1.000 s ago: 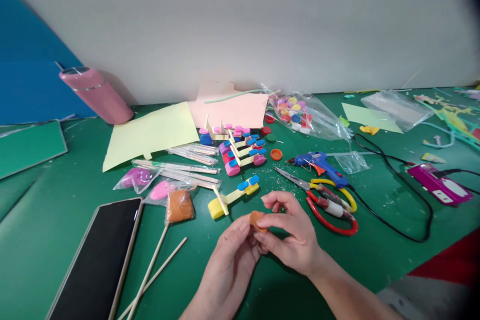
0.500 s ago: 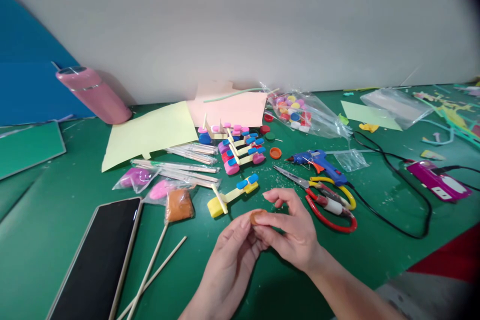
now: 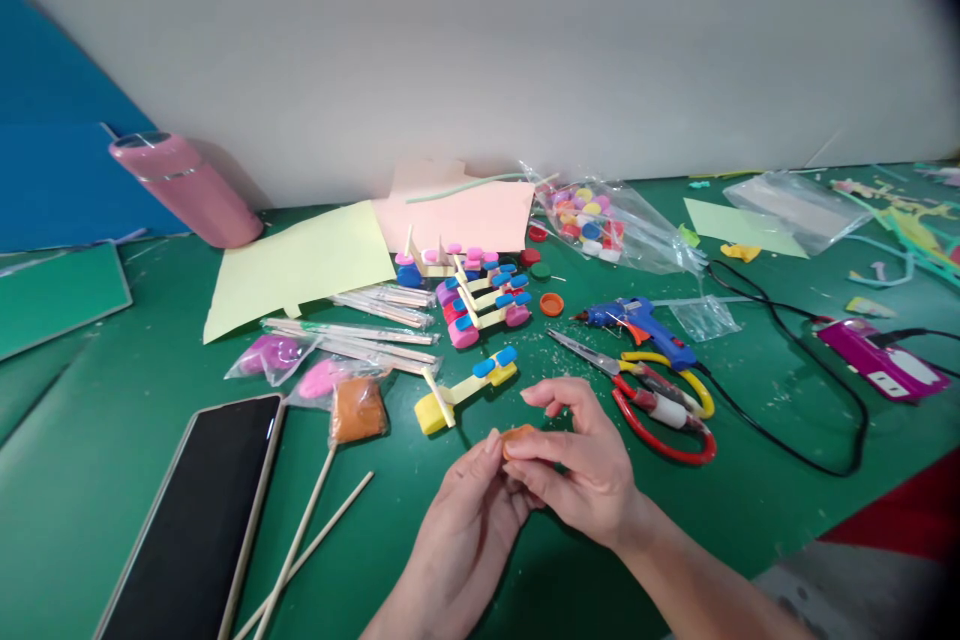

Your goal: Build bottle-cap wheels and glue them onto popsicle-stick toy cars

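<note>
My left hand [image 3: 469, 525] and my right hand [image 3: 581, 460] meet at the near middle of the table. Between their fingertips they pinch a small orange bottle cap [image 3: 517, 442], partly hidden by the fingers. The right thumb and index finger press on it, while the left thumb touches its left edge. Just beyond my hands lies a small model [image 3: 465, 390] of yellow pieces, blue pieces and light sticks. Similar models [image 3: 487, 295] in pink, red, purple and blue stand behind it. Another orange cap [image 3: 551, 305] lies on the table to their right.
Long-nosed pliers [image 3: 664, 405] and a blue glue gun [image 3: 637, 325] with its black cord lie right. A phone [image 3: 195, 520], two wooden sticks [image 3: 300, 540] and bagged orange clay [image 3: 358, 410] lie left. A pink bottle [image 3: 191, 190] and a bag of caps [image 3: 600, 220] stand farther back.
The orange cap has tilted slightly between my fingers, and more of its orange side shows. Both hands have shifted only a little; the things on the table stay put.
</note>
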`<state>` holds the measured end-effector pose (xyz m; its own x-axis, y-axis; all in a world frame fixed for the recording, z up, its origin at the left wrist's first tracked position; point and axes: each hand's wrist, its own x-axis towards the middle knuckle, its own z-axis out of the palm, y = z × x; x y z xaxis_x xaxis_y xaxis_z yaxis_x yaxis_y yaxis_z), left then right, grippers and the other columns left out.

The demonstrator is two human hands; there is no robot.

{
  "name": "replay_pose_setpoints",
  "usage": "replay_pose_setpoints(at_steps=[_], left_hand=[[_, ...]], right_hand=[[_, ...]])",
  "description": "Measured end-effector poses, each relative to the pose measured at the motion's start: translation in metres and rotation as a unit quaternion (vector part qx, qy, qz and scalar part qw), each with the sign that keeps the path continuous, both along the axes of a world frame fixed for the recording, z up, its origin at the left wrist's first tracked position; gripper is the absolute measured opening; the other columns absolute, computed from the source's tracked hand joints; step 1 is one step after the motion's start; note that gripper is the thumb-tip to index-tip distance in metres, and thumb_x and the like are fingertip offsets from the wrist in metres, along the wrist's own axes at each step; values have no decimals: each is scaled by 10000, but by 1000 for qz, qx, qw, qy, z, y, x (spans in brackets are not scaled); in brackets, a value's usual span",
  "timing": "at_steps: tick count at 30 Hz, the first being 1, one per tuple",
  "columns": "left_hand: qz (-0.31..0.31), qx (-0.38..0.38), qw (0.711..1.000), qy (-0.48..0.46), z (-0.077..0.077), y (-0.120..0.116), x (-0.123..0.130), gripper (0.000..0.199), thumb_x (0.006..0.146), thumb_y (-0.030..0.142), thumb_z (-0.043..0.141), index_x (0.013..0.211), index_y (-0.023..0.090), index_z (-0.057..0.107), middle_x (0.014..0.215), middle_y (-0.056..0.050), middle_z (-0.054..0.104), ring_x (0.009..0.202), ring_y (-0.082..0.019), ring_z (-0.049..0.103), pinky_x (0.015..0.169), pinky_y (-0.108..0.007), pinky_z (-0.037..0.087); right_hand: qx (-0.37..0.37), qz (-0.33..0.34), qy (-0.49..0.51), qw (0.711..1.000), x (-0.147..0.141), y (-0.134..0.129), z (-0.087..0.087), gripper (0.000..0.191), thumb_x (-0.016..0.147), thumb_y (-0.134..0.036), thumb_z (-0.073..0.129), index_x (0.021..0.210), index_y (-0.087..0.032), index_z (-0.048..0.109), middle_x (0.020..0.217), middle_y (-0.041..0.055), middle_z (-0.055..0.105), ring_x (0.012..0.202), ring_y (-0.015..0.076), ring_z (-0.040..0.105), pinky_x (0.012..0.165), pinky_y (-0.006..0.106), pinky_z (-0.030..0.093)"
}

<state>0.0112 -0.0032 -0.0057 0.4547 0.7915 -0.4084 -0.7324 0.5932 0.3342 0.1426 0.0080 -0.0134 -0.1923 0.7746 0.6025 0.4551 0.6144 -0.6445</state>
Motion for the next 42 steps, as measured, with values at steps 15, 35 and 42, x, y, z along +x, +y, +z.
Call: replay_pose_setpoints(at_steps=[15, 35, 42], left_hand=[[9, -6, 1000, 4, 3, -4, 2, 191, 803, 238, 564, 681, 125, 657, 665, -21, 626, 642, -111, 550, 645, -258, 441], [10, -7, 1000, 8, 1, -5, 0, 150, 794, 217, 576, 708, 121, 652, 698, -26, 627, 673, -110, 548, 683, -261, 450], [6, -2, 1000, 9, 1, -5, 1, 147, 788, 224, 582, 711, 122, 655, 697, -31, 624, 679, -121, 549, 678, -272, 453]], right_hand=[[-2, -13, -1, 1000, -3, -2, 3, 99, 783, -177, 575, 803, -239, 650, 1002, 52, 484, 925, 203, 506, 701, 337, 462], [15, -17, 0, 1000, -2, -3, 2, 132, 752, -179, 609, 852, -245, 664, 1051, 60, 476, 948, 216, 504, 714, 354, 468], [26, -21, 1, 999, -2, -3, 1, 130, 748, -176, 613, 823, -264, 674, 1040, 51, 482, 938, 209, 511, 692, 342, 476]])
